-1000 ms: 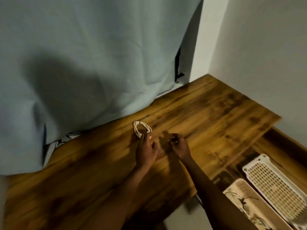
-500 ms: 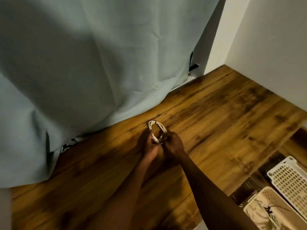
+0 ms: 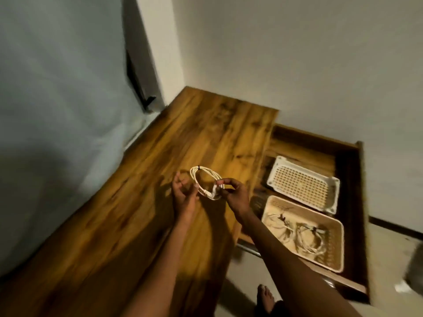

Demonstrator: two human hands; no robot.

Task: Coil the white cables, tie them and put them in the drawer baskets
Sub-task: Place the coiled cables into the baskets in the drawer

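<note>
Right hand point(image 3: 233, 193): pinches the coiled white cable point(image 3: 207, 183) at its near end, where the plugs bunch. Left hand point(image 3: 184, 192): fingers loosely spread, beside the coil at its 9 o'clock, contact uncertain. Risk: held by one pinch, the coil may slip or snag the drawer point(image 3: 359, 179) edge in transit; the single dark tie at the coil's 12 o'clock may let loops spring loose. Cable: thin, several neat oval loops, raised above the wooden tabletop point(image 3: 137, 213). At 3 o'clock, white basket point(image 3: 302, 184); at 4 o'clock, beige basket point(image 3: 336, 248) holding tied cables.

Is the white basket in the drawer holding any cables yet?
No, the white basket shows only its bare perforated floor; the coiled cables lie in the beige basket beside it.
</note>
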